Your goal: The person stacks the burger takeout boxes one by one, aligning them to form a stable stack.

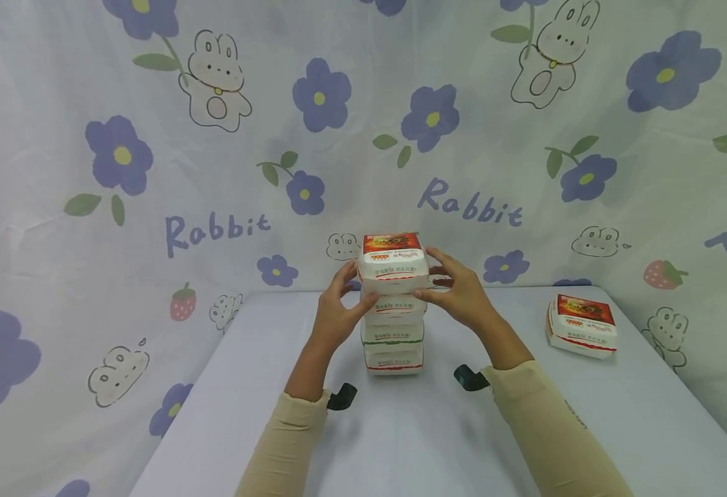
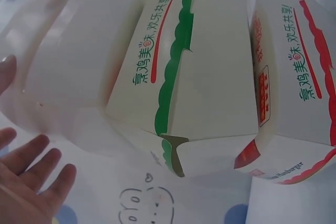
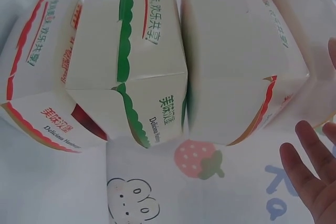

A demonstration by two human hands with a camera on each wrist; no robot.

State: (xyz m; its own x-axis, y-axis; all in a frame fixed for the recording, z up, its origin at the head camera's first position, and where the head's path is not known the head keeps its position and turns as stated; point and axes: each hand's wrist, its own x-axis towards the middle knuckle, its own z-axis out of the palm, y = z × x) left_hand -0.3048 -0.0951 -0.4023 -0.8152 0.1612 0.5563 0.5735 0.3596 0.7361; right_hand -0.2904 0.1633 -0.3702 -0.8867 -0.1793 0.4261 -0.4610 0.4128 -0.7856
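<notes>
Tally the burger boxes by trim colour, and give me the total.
Red-trimmed boxes: 4, one of them standing apart at the right
Green-trimmed box: 1, within the stack
Total: 5

A: Passable ground?
B: Tabletop [image 1: 400, 442], lower centre, between left sleeve [image 1: 285, 442] and right sleeve [image 1: 556, 431]; another lane right of centre, between right hand [image 1: 459, 293] and lone box [image 1: 582, 327].
A: Obstacles?
B: Box stack [image 1: 393, 335], centre, left hand [image 1: 336, 314] and right hand flanking its top; patterned curtain [image 1: 351, 159] behind.
</notes>
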